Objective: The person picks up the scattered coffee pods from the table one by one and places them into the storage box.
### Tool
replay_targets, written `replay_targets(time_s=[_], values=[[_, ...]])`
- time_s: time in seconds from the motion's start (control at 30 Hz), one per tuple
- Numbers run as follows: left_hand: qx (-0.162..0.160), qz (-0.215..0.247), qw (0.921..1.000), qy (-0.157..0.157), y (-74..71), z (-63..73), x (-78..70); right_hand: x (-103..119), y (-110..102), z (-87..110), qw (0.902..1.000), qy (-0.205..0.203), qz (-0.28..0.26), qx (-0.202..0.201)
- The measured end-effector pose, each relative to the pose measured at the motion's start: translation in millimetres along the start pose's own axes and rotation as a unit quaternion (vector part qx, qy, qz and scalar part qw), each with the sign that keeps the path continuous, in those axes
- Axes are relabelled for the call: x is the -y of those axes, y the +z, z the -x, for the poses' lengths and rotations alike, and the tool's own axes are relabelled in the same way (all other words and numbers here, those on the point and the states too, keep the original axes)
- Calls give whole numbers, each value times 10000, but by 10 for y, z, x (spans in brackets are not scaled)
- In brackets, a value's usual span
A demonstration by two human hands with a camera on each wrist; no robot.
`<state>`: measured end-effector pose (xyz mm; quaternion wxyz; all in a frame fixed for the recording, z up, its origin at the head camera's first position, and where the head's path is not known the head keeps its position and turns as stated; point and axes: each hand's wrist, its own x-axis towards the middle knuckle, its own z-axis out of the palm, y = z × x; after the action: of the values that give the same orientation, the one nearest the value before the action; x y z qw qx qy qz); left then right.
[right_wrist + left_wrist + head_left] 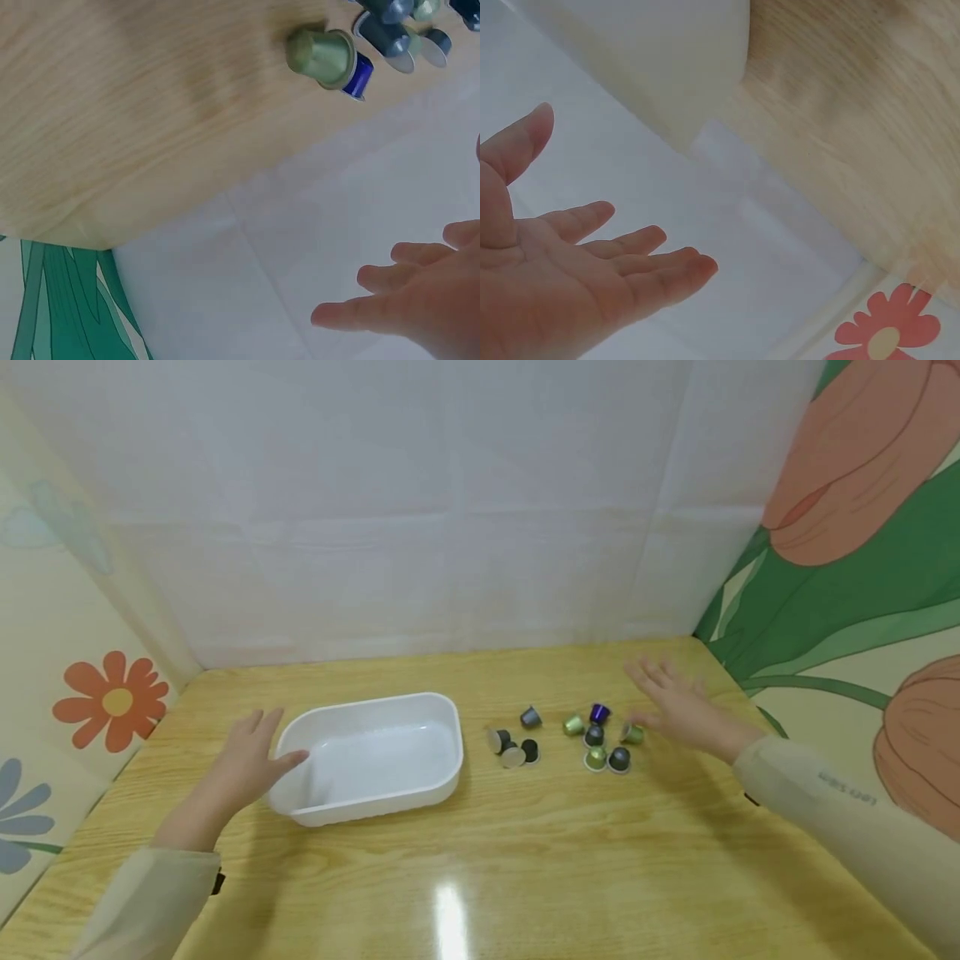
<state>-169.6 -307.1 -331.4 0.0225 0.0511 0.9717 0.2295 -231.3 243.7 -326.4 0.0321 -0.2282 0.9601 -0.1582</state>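
Note:
In the head view my left hand (pixel 243 758) hovers at the left end of a white plastic basin (pixel 415 796), its thumb overlapping the rim. The left wrist view shows that hand (pixel 592 281) with palm bare and fingers spread; whether it touches the basin I cannot tell. My right hand (pixel 686 712), fingers extended and holding nothing, is above the table's right side. Nearest to it lies a green coffee capsule (pixel 632 732), with a purple capsule (pixel 599 713) beyond. Other green and dark capsules surround them, among them a dark capsule (pixel 619 759) standing on its rim.
Between the basin and the right-hand cluster sits a second group: a grey-blue capsule (pixel 531 717), a black capsule (pixel 530 750) and others tipped over. A white cloth (pixel 450 568) hangs behind the wooden table (pixel 525 868). Flower-patterned panels (pixel 847 635) flank both sides.

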Motion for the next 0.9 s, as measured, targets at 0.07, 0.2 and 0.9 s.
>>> replay_targets(time_s=[0.07,0.2,0.9], values=[[12,52,10000,-41,31,25,47,-24,43,12,10000,-3,24,-37],[29,114,9998,-174,93,71,123,-59,113,25,10000,43,40,-38],[353,1158,9812,-1504,194,126,272,-242,481,2,9978,52,-655,18]])
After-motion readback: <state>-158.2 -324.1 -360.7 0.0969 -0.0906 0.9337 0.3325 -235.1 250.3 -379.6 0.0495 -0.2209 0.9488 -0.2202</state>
